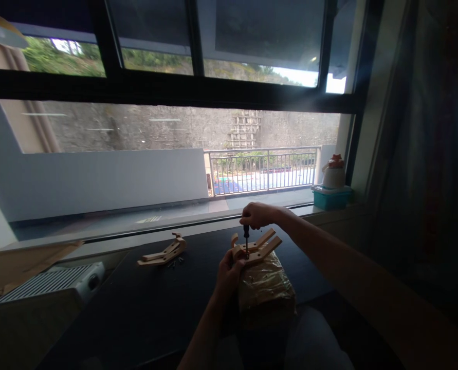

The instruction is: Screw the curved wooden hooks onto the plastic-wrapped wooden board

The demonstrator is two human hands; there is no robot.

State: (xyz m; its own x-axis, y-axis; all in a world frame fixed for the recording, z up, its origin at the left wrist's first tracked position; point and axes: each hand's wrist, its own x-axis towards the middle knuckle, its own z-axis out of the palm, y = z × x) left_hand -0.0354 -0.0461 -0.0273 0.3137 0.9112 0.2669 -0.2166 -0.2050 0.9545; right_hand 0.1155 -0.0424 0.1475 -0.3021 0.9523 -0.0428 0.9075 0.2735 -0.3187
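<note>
My right hand (257,215) is wrapped round the handle of a screwdriver (246,234), which stands upright. Its tip meets a pale wooden piece (260,253) with angled arms, a curved end and dark holes. My left hand (229,270) grips the curved end of that piece close to the screwdriver tip. Under the wooden piece lies a block wrapped in shiny brown tape (265,282). A similar wooden piece (163,253) rests on the dark table to the left, with several small screws (176,262) beside it.
The dark table (136,303) runs up to the window sill. A teal box (331,198) with a white container (333,177) on top stands on the sill at right. Brown cardboard (28,267) and a white ridged radiator (51,282) are at left.
</note>
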